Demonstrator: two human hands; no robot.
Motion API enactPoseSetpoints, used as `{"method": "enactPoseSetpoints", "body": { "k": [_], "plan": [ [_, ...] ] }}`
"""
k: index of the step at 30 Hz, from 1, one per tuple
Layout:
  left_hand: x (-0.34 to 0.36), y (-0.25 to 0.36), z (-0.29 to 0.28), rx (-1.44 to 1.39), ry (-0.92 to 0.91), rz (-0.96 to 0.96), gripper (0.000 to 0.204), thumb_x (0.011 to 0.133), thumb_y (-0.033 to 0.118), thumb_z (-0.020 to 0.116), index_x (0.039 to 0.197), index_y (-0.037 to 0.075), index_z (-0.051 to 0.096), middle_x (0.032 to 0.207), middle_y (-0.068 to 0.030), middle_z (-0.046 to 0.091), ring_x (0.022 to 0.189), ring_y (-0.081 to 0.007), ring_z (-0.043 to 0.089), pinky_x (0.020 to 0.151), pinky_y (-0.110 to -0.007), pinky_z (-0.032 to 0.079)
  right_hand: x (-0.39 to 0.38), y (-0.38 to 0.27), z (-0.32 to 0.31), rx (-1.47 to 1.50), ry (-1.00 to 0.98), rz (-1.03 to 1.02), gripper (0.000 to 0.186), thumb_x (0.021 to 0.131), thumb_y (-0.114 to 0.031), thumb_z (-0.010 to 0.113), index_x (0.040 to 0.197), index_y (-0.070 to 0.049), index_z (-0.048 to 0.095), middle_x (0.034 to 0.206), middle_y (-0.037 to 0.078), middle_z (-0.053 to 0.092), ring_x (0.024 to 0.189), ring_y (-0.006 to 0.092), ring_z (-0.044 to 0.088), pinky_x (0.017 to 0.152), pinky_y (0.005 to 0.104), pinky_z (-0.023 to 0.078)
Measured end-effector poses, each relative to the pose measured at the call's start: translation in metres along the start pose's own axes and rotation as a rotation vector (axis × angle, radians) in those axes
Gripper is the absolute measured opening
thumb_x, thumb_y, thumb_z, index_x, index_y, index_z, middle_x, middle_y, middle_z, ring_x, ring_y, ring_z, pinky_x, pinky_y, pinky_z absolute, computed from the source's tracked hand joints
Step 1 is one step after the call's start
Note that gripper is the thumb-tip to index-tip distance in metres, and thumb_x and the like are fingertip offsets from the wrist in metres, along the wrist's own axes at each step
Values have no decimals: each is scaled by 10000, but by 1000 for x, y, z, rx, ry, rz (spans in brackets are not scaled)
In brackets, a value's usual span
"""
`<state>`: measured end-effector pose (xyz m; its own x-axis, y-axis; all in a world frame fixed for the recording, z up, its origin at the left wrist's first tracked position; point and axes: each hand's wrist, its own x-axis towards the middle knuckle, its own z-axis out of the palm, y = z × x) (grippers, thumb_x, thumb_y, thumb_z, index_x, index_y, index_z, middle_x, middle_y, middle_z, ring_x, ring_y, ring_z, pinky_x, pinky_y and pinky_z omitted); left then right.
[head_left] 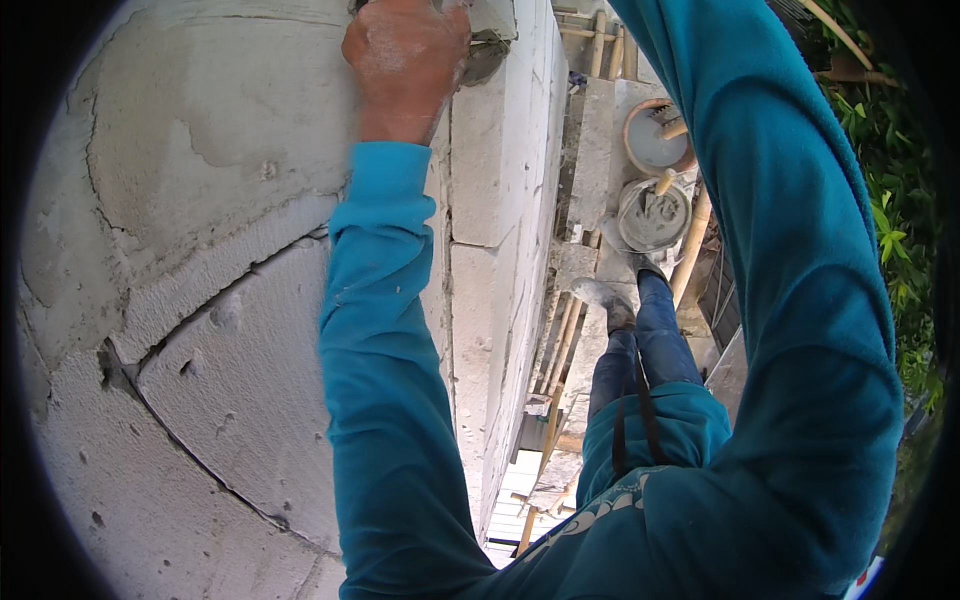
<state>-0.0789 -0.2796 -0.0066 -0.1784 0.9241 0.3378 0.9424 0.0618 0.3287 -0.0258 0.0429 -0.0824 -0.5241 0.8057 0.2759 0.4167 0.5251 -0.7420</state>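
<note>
wall edge (535,130) roughly parallels left forearm (385,330)

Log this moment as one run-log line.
left hand: bare, curled, at pale block wall, contents unclear | right hand: out of view | below: round orange-rimmed basin, round grey bucket

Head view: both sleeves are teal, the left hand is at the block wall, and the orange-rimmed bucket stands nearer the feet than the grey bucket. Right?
Not quite: the buckets are swapped. The head view shows the grey bucket nearer the feet and the orange-rimmed bucket farther off. The teal sleeves and the left hand at the block wall stand as stated.
</note>
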Motion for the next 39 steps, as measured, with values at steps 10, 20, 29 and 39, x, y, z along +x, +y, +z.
{"method": "enactPoseSetpoints", "body": {
  "k": [10,20,29,39],
  "plan": [
    [-3,2,-7,143,-27,-78,513,834,292,686,1185,-40,513,1010,-285,625,932,-441,626,797,-483,497,24,2,53,113,400,106,947,742,-448,728,1482,-57,285,1479,262,330,1344,389,362,1135,358,290],
    [-2,-5,11,117,119,66,533,758,322,744,1107,-20,529,1034,-244,619,803,-394,677,695,-473,529,-10,7,-5,255,355,17,1192,638,-430,817,1493,38,130,1499,301,249,1381,379,314,1128,379,295],
    [2,-15,5,98,63,46,606,778,377,743,1176,-39,554,934,-272,674,912,-417,665,854,-448,507,-28,-3,-12,169,210,293,1118,704,-510,752,1500,6,160,1460,327,320,1363,415,341,1125,410,302],
    [-1,-16,3,128,96,100,510,853,298,669,1207,-34,513,1032,-289,618,954,-450,610,814,-484,486,-45,-19,-12,211,346,116,1110,728,-505,725,1533,-73,95,1465,334,313,1357,433,347,1129,395,296]
  ]
}}
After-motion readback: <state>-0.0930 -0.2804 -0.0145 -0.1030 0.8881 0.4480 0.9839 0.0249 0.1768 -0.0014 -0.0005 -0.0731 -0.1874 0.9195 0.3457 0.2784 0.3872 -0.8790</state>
